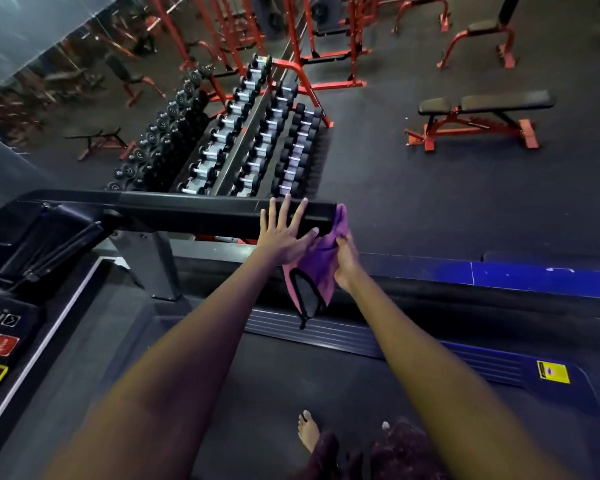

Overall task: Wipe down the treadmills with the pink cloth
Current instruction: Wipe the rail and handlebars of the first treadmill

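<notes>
I stand on a treadmill belt (274,382), looking down at its black right handrail (187,207). My left hand (284,233) is spread flat with straight fingers against the end of that rail, its thumb touching the pink cloth (321,261). My right hand (345,258) grips the cloth just below the rail's tip. The cloth is bunched at the top and hangs down, with a black-edged part dangling at its bottom. The treadmill console (4,327) with a red stop button sits at the lower left.
Beyond the rail stands a long dumbbell rack (243,133) beside a wall mirror (66,81). A red-framed bench (478,116) and red racks (312,46) stand on the dark floor. The treadmill's ribbed side step (395,341) runs under my right arm. My bare foot (308,429) is on the belt.
</notes>
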